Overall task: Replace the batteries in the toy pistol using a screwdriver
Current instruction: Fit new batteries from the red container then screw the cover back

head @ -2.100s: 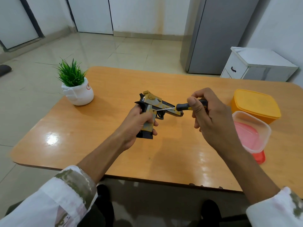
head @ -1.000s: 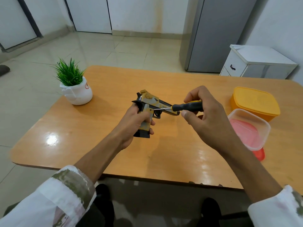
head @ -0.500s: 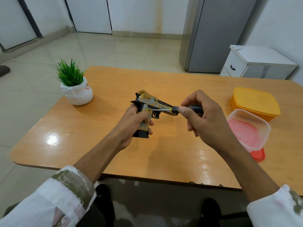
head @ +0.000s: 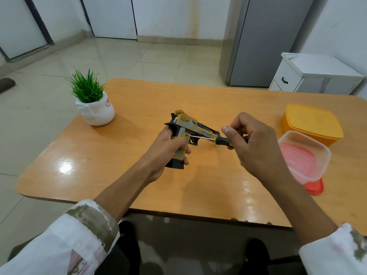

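Observation:
A tan and black toy pistol (head: 185, 129) is held upright above the wooden table (head: 123, 155), barrel pointing right. My left hand (head: 168, 149) grips its handle from the left side. My right hand (head: 252, 143) pinches the black and yellow handle of a screwdriver (head: 218, 139). The thin metal shaft runs left, and its tip sits at a small hole on the upper part of the pistol's grip. Most of the screwdriver handle is hidden inside my right fingers.
A small green plant in a white pot (head: 95, 108) stands at the table's left. At the right edge sit a yellow lidded box (head: 311, 123) and a clear container (head: 305, 157) over a red lid. A white drawer cabinet (head: 315, 76) and grey fridge (head: 264, 40) stand behind.
My right fingers have shifted round the screwdriver handle across the frames, with the tip staying at the pistol's grip. The pistol and my left hand have barely moved.

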